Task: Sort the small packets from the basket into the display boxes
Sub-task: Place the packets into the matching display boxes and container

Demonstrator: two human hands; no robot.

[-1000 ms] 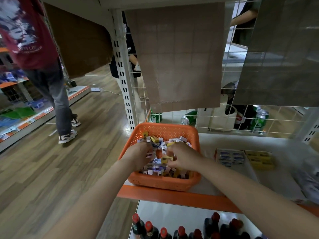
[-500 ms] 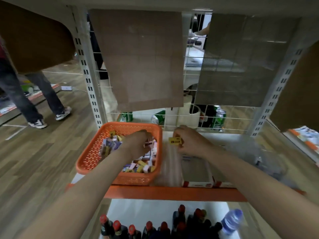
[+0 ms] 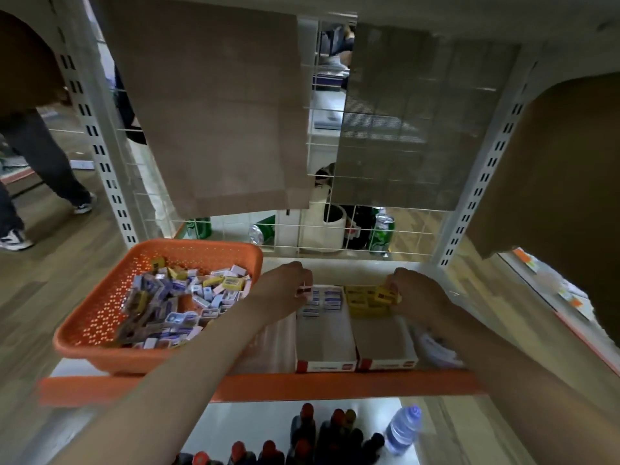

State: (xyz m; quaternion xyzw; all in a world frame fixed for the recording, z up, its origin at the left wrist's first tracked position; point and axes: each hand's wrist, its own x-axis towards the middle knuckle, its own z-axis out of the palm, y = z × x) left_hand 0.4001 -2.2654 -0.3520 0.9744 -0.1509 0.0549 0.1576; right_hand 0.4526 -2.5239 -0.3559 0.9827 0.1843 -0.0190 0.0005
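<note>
Small blue-and-white and yellow cardboard packets (image 3: 181,302) lie heaped in the perforated orange plastic basket (image 3: 100,317) on the shelf. Just right of the basket stand two open white display boxes (image 3: 355,344), side by side. Over the nearer box, the left hand (image 3: 285,290) pinches a white packet (image 3: 304,290). Over the farther box, the right hand (image 3: 416,297) grips a yellow packet (image 3: 387,294) above its yellow rows.

Both hands now out of the orange basket (image 3: 100,330). I see left hand (image 3: 285,290) at far end of left display box (image 3: 325,360), pinching a white packet (image 3: 303,290); right hand (image 3: 419,297) presses yellow packet (image 3: 385,295) into right display box (image 3: 389,360).
</note>
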